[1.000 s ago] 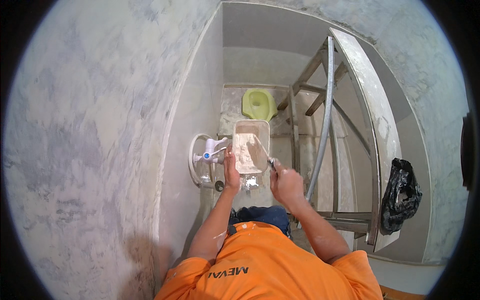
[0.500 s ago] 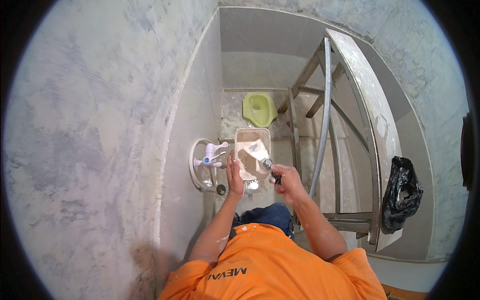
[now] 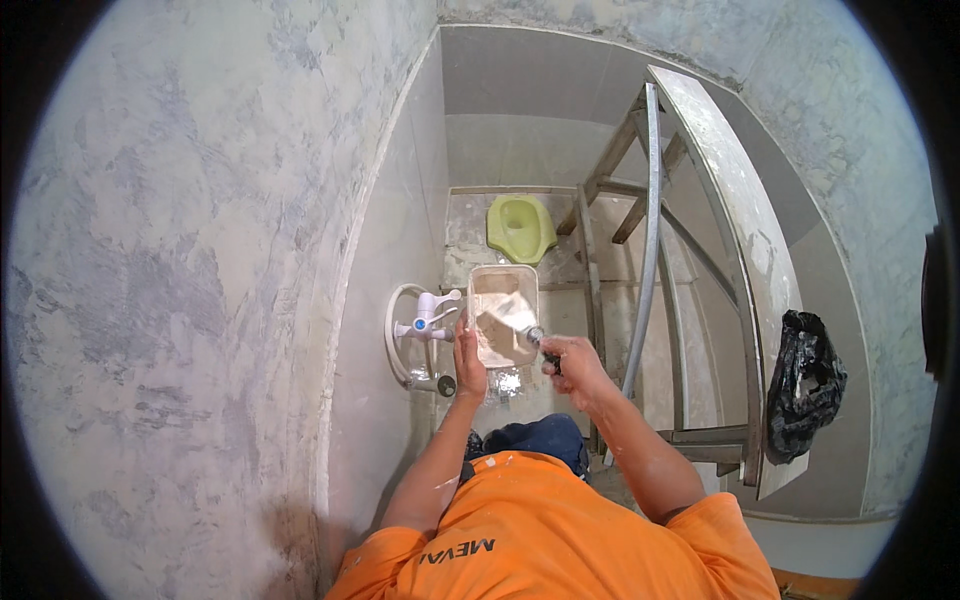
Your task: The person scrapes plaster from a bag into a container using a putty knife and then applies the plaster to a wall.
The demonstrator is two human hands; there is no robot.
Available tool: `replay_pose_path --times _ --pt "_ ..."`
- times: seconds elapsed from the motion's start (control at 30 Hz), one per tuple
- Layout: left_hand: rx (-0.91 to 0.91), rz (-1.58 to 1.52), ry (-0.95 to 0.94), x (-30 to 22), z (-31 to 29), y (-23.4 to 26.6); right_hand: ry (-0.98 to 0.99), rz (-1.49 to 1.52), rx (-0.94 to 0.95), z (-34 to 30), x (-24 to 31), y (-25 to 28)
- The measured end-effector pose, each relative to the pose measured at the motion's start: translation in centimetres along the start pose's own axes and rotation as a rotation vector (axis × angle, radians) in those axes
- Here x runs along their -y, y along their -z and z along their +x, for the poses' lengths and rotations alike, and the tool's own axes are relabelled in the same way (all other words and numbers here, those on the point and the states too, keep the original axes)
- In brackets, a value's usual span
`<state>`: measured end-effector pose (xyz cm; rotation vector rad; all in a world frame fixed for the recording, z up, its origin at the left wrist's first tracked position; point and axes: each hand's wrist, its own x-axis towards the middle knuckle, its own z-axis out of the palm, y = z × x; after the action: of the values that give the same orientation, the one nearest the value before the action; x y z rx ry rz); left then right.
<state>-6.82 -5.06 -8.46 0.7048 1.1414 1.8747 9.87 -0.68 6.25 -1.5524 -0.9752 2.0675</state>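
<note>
In front of me I hold a pale rectangular tub [image 3: 487, 271] with whitish paste smeared inside. My left hand [image 3: 470, 352] supports it from its left side, with the fingers along the wall and partly hidden. My right hand [image 3: 576, 370] is wrapped round the dark handle of a putty knife [image 3: 508, 312]. Its broad blade, light with paste, reaches over the tub's inside from the right. Whether the blade touches the paste, I cannot tell. White residue marks both of my forearms.
A lilac tap [image 3: 426, 325] with a hose juts from the left wall. Beyond the tub is a yellow-green squat toilet [image 3: 521, 229]. At right stands a metal-legged frame [image 3: 649, 245] with a long board [image 3: 738, 180]; a black plastic bag [image 3: 803, 388] lies on it. Plastered walls [image 3: 190, 270] enclose the space.
The whole scene sits slightly lower in the picture. The putty knife's blade has shifted a little to the left within the tub. Both hands keep their holds.
</note>
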Motion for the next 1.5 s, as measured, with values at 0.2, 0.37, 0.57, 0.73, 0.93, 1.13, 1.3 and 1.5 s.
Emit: replay_pose_path --times 0.2,0.37,0.57,0.73,0.93,1.13,1.3,1.5 --pt "-0.012 -0.108 0.2 4.2 -0.2 1.3 0.458 -0.62 -0.249 3.8 -3.2 2.3" --pt "-0.18 -0.273 0.469 7.7 -4.1 3.9 0.407 -0.855 -0.203 4.2 -6.7 2.5" --pt "-0.212 -0.189 0.492 8.9 -8.0 7.9 0.305 -0.899 -0.104 5.0 -8.8 1.2" --pt "-0.362 -0.338 0.613 9.5 -8.0 9.7 0.351 -0.895 -0.024 6.3 -9.8 -0.1" --pt "-0.34 -0.287 0.573 10.0 -8.5 8.9 0.501 -0.961 -0.081 9.2 -11.5 0.9" --pt "-0.389 -0.383 0.583 9.3 -8.6 8.5 0.429 -0.957 -0.113 6.4 -9.0 -0.1" --pt "-0.373 -0.367 0.549 9.2 -8.1 7.4 0.418 -0.971 -0.104 6.2 -8.9 0.2" --pt "-0.241 -0.337 0.548 10.9 -7.7 5.7 0.535 -1.108 -0.196 3.9 -7.1 0.8"
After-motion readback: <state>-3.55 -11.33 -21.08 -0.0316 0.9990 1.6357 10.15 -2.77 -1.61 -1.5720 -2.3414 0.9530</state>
